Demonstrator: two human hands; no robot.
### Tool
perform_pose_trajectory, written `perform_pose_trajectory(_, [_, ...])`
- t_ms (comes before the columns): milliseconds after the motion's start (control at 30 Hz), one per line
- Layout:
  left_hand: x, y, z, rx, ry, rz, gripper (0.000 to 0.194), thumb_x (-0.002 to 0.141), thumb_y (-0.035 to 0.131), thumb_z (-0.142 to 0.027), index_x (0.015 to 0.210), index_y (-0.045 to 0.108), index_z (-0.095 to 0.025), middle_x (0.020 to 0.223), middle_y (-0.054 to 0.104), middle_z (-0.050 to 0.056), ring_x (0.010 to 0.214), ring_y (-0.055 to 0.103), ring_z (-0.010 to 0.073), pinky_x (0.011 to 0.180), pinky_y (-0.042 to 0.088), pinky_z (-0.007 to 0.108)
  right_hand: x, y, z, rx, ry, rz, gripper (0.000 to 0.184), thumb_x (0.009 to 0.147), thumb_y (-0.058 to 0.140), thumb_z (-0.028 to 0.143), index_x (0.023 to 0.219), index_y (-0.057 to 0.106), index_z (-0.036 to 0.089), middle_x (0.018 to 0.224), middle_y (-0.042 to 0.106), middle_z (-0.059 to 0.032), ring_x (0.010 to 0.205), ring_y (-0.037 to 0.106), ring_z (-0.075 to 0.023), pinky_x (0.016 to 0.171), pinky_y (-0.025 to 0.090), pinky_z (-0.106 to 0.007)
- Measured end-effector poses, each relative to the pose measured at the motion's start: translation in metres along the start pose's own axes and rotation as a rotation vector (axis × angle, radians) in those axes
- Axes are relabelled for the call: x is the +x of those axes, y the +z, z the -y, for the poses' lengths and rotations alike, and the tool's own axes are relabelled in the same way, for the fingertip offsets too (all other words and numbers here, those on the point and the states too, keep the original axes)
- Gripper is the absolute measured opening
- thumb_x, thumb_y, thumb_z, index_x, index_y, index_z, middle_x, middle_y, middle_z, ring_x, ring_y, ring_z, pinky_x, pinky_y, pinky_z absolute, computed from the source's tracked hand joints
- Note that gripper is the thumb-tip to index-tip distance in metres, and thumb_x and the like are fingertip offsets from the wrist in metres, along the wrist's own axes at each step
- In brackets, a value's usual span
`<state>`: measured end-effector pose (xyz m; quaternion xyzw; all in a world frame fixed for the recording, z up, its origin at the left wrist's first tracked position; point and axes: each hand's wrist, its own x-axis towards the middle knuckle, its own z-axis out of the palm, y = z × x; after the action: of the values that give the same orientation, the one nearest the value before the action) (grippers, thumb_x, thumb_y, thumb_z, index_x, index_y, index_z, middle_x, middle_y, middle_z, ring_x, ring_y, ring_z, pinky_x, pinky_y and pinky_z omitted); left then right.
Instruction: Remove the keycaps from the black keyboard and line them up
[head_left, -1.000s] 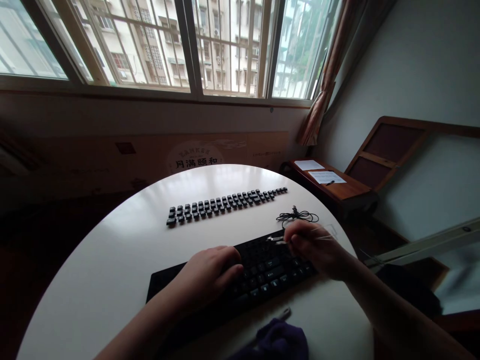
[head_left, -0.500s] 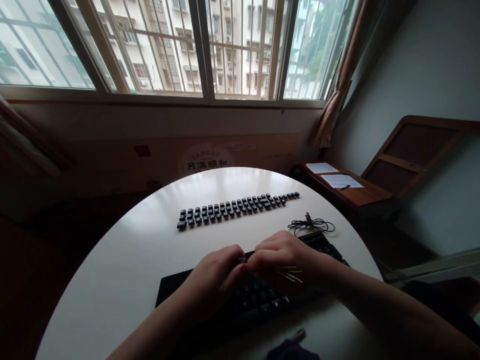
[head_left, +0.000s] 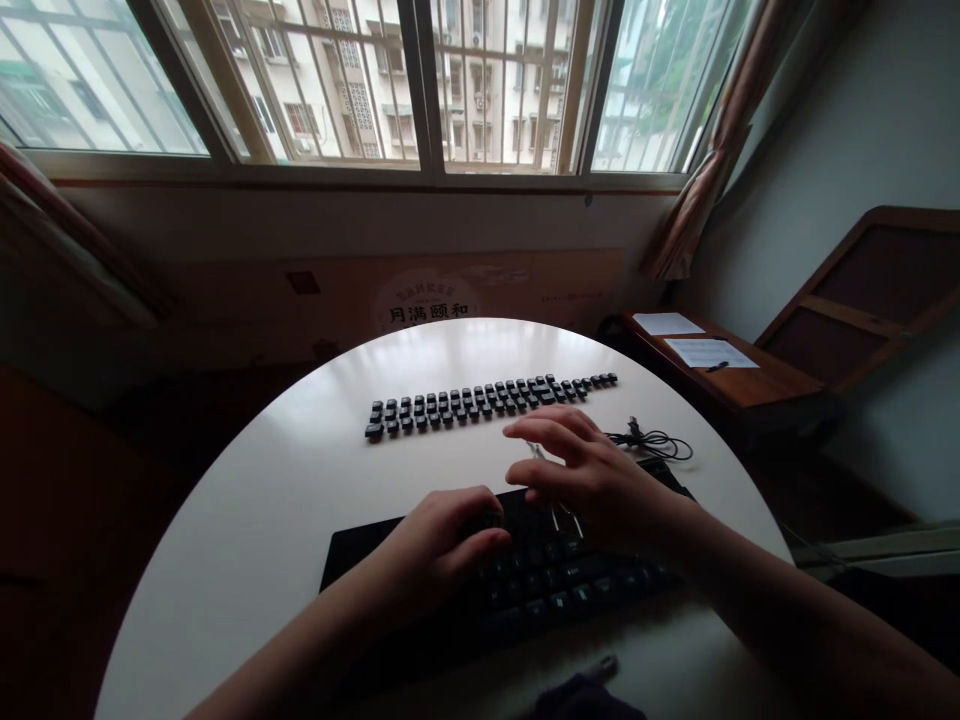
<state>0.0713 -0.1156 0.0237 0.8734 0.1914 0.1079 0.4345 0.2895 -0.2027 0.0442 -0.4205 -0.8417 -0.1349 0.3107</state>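
Note:
My left hand [head_left: 450, 540] is above the left part of a black keyboard [head_left: 360, 548], its fingers curled and its thumb beneath. A dark keycap [head_left: 489, 519] shows in part between thumb and forefinger. My right hand [head_left: 581, 470], over the keyboard's right half, grips a wire keycap puller [head_left: 568, 522]; thin metal loops stick out below the palm and by the fingertips. Its upper fingers are stretched forward, and the two hands are apart. Beyond the hands, several loose black keycaps [head_left: 469, 402] lie in rows on the white table [head_left: 247, 480].
A coiled black cable [head_left: 660, 445] lies behind the keyboard at the right. Near the front edge are a dark purple cloth-like thing [head_left: 589, 698] and a small grey object [head_left: 602, 668]. A wooden side table [head_left: 780, 375] holds papers [head_left: 709, 352] and a pen [head_left: 716, 367].
My hands were together at the fingertips; the right has moved up and away with the keycap puller. My left hand stays over the keyboard. The whole view has shifted slightly.

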Motion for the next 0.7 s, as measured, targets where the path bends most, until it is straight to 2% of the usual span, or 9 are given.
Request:
perform_pose_trajectory(33, [-0.001, 0.001, -0.001, -0.007, 0.010, 0.005, 0.024, 0.092, 0.057, -0.040, 0.085, 0.061, -0.018, 0.076, 0.063, -0.001, 0.068, 0.054, 0.0147, 0.065, 0.043, 0.026, -0.001, 0.004, 0.000, 0.031, -0.022, 0.013, 0.020, 0.101, 0.044, 0.020, 0.103, 0.063, 0.018, 0.111, 0.064, -0.0120, 0.103, 0.055, -0.0240, 0.088, 0.045, -0.041])
perform_pose_trajectory(100, [-0.002, 0.003, -0.003, -0.038, 0.033, 0.020, 0.023, 0.092, 0.059, -0.039, 0.087, 0.064, -0.017, 0.077, 0.065, 0.000, 0.070, 0.056, 0.0149, 0.067, 0.044, 0.026, -0.004, 0.012, 0.001, 0.089, -0.033, 0.007, 0.025, 0.100, 0.041, 0.013, 0.109, 0.063, 0.019, 0.086, 0.063, -0.0050, 0.079, 0.054, -0.0176, 0.073, 0.045, -0.033])
perform_pose_trajectory(200, [-0.002, 0.003, -0.005, -0.130, 0.082, 0.060, 0.023, 0.093, 0.060, -0.037, 0.101, 0.068, -0.017, 0.091, 0.070, 0.003, 0.082, 0.062, 0.0176, 0.076, 0.047, 0.028, -0.007, 0.019, 0.007, 0.129, -0.017, -0.026, 0.025, 0.097, 0.045, 0.014, 0.110, 0.065, 0.022, 0.066, 0.051, 0.0026, 0.058, 0.042, -0.0130, 0.056, 0.034, -0.027])
perform_pose_trajectory(267, [-0.002, 0.002, -0.006, -0.181, 0.085, 0.091, 0.025, 0.093, 0.060, -0.037, 0.103, 0.069, -0.016, 0.095, 0.072, 0.004, 0.085, 0.063, 0.0187, 0.077, 0.048, 0.028, -0.008, 0.019, 0.010, 0.171, -0.020, -0.014, 0.019, 0.095, 0.053, 0.021, 0.108, 0.066, 0.023, 0.065, 0.051, 0.0041, 0.055, 0.040, -0.0112, 0.053, 0.030, -0.027])
perform_pose_trajectory(367, [-0.002, 0.001, -0.006, -0.188, 0.033, 0.116, 0.030, 0.092, 0.060, -0.040, 0.094, 0.070, -0.013, 0.081, 0.069, 0.004, 0.072, 0.060, 0.0162, 0.066, 0.046, 0.025, -0.008, 0.017, 0.013, 0.231, -0.023, 0.029, 0.014, 0.093, 0.061, 0.027, 0.105, 0.068, 0.023, 0.067, 0.056, 0.0043, 0.054, 0.042, -0.0094, 0.052, 0.029, -0.026])
perform_pose_trajectory(433, [-0.002, 0.001, -0.006, -0.178, 0.020, 0.132, 0.031, 0.092, 0.060, -0.042, 0.092, 0.071, -0.012, 0.076, 0.066, 0.002, 0.067, 0.056, 0.0142, 0.062, 0.044, 0.024, -0.008, 0.016, 0.013, 0.251, -0.017, 0.062, 0.015, 0.093, 0.062, 0.028, 0.106, 0.068, 0.023, 0.067, 0.059, 0.0046, 0.053, 0.044, -0.0088, 0.051, 0.030, -0.025])
perform_pose_trajectory(567, [-0.002, 0.002, -0.006, -0.181, 0.032, 0.162, 0.026, 0.093, 0.059, -0.038, 0.093, 0.070, -0.014, 0.077, 0.065, 0.000, 0.067, 0.054, 0.0129, 0.062, 0.043, 0.022, -0.009, 0.017, 0.009, 0.267, -0.014, 0.108, 0.017, 0.094, 0.062, 0.030, 0.108, 0.068, 0.023, 0.069, 0.063, 0.0044, 0.053, 0.050, -0.0086, 0.051, 0.033, -0.024])
perform_pose_trajectory(700, [-0.002, 0.005, -0.008, -0.158, 0.031, 0.169, 0.026, 0.093, 0.058, -0.037, 0.085, 0.067, -0.015, 0.076, 0.064, -0.001, 0.067, 0.053, 0.0123, 0.064, 0.043, 0.022, -0.007, 0.019, 0.010, 0.278, -0.015, 0.197, 0.014, 0.094, 0.061, 0.025, 0.105, 0.068, 0.020, 0.074, 0.069, 0.0025, 0.057, 0.057, -0.0095, 0.051, 0.037, -0.022])
